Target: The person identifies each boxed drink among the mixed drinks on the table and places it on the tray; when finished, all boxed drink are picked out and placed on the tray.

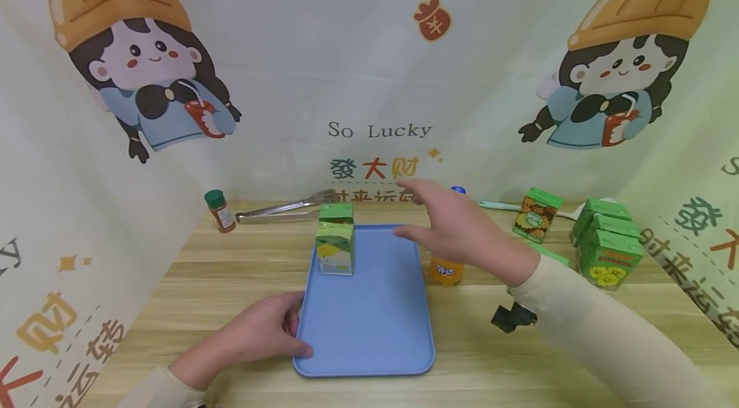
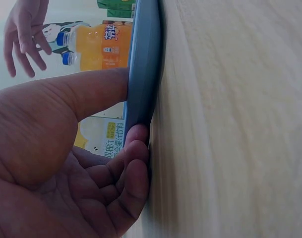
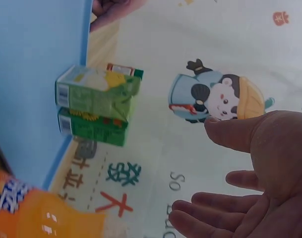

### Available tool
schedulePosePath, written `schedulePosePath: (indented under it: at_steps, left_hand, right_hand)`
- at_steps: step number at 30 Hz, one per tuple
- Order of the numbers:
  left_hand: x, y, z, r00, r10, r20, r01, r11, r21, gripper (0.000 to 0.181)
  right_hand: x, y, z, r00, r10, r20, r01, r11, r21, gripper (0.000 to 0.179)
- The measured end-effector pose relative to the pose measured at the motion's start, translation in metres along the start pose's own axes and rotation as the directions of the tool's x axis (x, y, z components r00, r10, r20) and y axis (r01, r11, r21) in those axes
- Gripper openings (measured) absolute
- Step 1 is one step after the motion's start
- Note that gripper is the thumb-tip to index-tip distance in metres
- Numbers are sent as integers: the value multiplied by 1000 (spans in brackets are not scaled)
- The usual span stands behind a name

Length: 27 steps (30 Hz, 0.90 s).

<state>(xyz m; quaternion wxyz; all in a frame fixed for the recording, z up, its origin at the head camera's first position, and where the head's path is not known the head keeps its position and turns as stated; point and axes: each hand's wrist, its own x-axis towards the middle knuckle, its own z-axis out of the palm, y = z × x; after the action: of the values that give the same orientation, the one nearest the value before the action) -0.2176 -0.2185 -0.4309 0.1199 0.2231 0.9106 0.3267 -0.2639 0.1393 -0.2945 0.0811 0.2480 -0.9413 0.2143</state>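
Note:
A blue tray [image 1: 375,318] lies on the wooden table. My left hand [image 1: 268,328] grips its near left edge; in the left wrist view the thumb [image 2: 98,91] is on the rim and the curled fingers [image 2: 128,193] are at its underside. Two green drink cartons stand at the tray's far left, a light green one [image 1: 335,253] in front of a darker one [image 1: 337,211]. Over the tray's right side hovers my right hand [image 1: 462,222], thumb and fingers spread, holding nothing. Partly hidden behind it is an orange soda bottle [image 1: 447,272]; the left wrist view shows two bottles [image 2: 103,44].
At the back left stand a green-capped spice jar [image 1: 221,212] and metal tongs [image 1: 283,208]. To the right are a brown-and-green carton [image 1: 537,215], a cluster of green cartons [image 1: 611,257] and a utensil with a pale green handle [image 1: 498,206]. A printed cloth [image 1: 369,74] encloses the table.

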Motion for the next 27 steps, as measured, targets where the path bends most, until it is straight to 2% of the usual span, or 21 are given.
schedulePosePath:
  at_steps: [5, 15, 21, 27]
  left_hand:
    - [-1, 0, 0, 1000, -7, 2, 7, 1000, -3, 66]
    - [-1, 2, -1, 1000, -2, -6, 2, 1000, 9, 77]
    - [1, 2, -1, 1000, 11, -5, -11, 1000, 14, 64]
    - [0, 2, -1, 1000, 16, 2, -16, 1000, 5, 53]
  right_hand:
    - [-8, 16, -21, 1000, 25, 11, -25, 1000, 14, 83]
    - [-23, 62, -56, 999, 43, 3, -43, 996, 78, 73]
    - [-22, 99, -68, 998, 68, 3, -68, 992, 103, 74]
    - [-20, 137, -75, 992, 124, 25, -125, 990, 71, 78]
